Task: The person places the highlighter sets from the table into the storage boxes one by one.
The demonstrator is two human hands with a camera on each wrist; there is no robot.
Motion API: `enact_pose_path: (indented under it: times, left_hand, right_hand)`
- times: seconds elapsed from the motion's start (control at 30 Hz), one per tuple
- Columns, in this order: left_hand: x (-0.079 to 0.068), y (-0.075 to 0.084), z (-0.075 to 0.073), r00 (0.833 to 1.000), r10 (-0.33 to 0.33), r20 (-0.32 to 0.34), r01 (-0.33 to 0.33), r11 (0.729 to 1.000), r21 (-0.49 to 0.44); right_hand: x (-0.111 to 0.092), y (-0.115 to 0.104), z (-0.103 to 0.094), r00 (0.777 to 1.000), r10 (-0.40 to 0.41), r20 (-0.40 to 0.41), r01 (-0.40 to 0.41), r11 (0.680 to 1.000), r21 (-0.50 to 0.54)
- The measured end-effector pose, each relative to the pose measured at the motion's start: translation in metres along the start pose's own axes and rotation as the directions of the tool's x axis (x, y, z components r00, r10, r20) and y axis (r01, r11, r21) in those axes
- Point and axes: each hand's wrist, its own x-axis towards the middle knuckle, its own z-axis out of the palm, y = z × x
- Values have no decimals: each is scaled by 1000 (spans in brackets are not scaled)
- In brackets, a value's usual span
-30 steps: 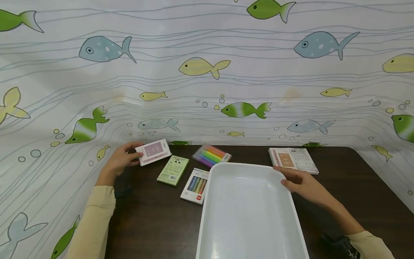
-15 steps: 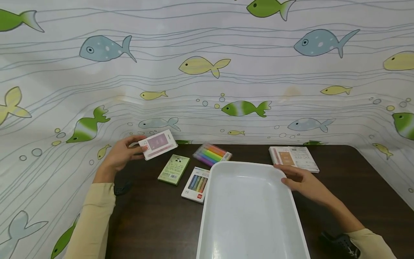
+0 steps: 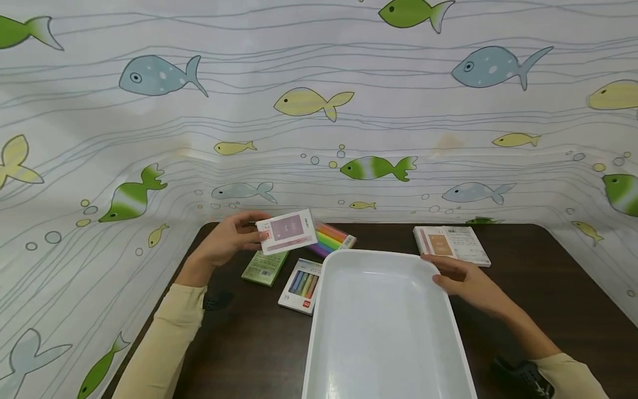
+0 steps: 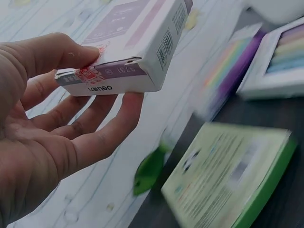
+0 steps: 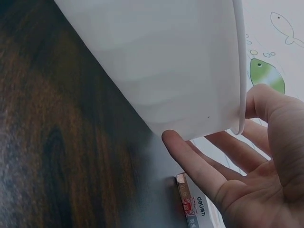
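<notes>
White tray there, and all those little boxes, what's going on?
Someone's left hand is holding a purple-and-white box up in the air. The right hand grips the far right corner of the white tray. To the tray's left, a green box, a rainbow-coloured pack and a white box with coloured sticks lie on the dark table. Some white packaging lies just beyond the right hand.

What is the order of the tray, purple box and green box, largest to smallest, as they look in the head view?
Tray
Purple box
Green box: partly covered, so ranked by visible part only
</notes>
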Motion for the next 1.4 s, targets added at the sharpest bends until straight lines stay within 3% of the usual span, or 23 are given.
enact_pose_path:
  times: [0.17,0.53,0.73,1.17,1.4]
  left_hand:
    - [7,7,21,998,19,55,-17,1000,-23]
    - [10,11,42,993,23,111,-18,999,-45]
    - [12,16,62,987,29,158,-22,999,-46]
    - [23,25,103,966,27,256,-25,1000,-12]
    - [25,26,118,943,47,329,-67,996,51]
  right_hand:
    - [-1,-4,-4,1000,-8,-2,8,1000,8]
    - [-4,-6,-9,1000,-1,0,1,1000,0]
    - [-6,-4,-9,1000,9,2,-9,1000,-15]
    - [-4,-4,-10,1000,16,-13,-16,999,-33]
    - [-2,1,0,1000,6,-7,-6,1000,-31]
